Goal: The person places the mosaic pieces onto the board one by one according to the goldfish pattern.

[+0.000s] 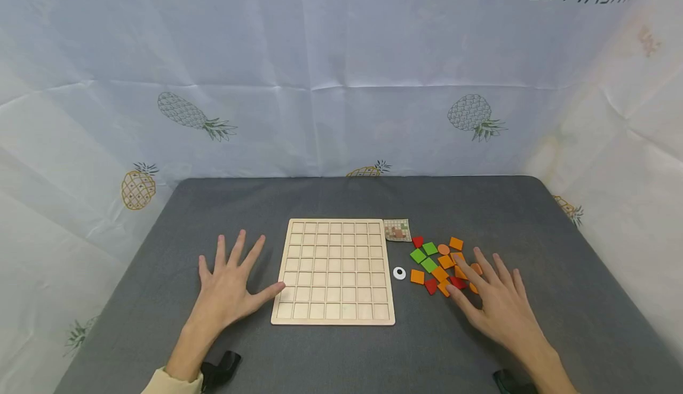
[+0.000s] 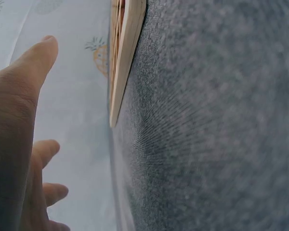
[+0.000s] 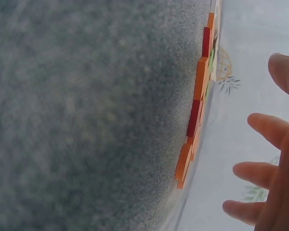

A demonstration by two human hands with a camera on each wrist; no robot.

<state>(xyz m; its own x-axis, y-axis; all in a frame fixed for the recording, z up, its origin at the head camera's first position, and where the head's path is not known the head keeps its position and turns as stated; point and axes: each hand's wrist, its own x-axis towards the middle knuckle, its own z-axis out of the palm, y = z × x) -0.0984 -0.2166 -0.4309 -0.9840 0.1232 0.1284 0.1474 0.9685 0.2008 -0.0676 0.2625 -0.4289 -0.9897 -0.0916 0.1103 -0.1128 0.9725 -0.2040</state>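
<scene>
A pale wooden grid board [image 1: 336,269] lies flat on the grey table, its squares bare. Beside its left edge my left hand [image 1: 226,287] is spread with fingers straight, the thumb tip overlapping the board's edge in the head view. To the right of the board is a loose group of small tiles: orange squares [image 1: 417,276], green squares [image 1: 429,265], red triangles [image 1: 430,286] and orange rounds [image 1: 443,249]. My right hand [image 1: 501,305] hovers over the right side of this group, fingers spread, holding nothing; it hides some tiles. In the right wrist view, orange tiles [image 3: 201,77] lie beyond the fingers.
A small pattern card [image 1: 397,230] lies at the board's upper right corner. A white round piece with a black centre [image 1: 399,273] sits between board and tiles. A pineapple-print curtain [image 1: 341,115] hangs behind the grey table [image 1: 240,198].
</scene>
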